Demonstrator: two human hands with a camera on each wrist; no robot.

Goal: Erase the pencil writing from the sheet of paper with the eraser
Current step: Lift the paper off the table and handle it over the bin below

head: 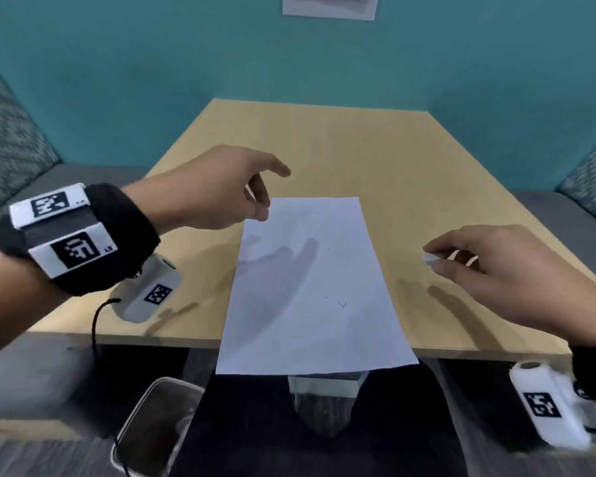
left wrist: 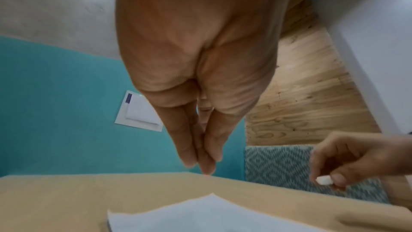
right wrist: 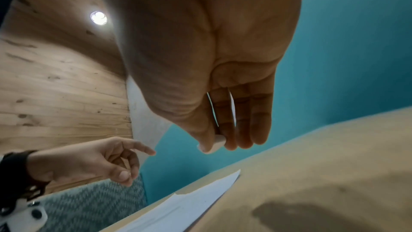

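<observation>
A white sheet of paper (head: 313,287) lies lengthwise on the wooden table (head: 410,160), its near edge hanging over the table front. Faint pencil marks (head: 341,304) show near its middle. My right hand (head: 437,261) hovers above the table to the right of the sheet and pinches a small white eraser (head: 429,258) between thumb and fingers; the eraser (right wrist: 217,145) also shows in the right wrist view and, as the eraser (left wrist: 324,180), in the left wrist view. My left hand (head: 260,197) hangs over the sheet's far left corner with fingers loosely curled, holding nothing.
Teal walls close in the booth behind the table. Patterned seat cushions (head: 11,146) flank it on both sides. A clear bin (head: 152,425) stands on the floor at the near left. A white notice (head: 331,5) hangs on the back wall.
</observation>
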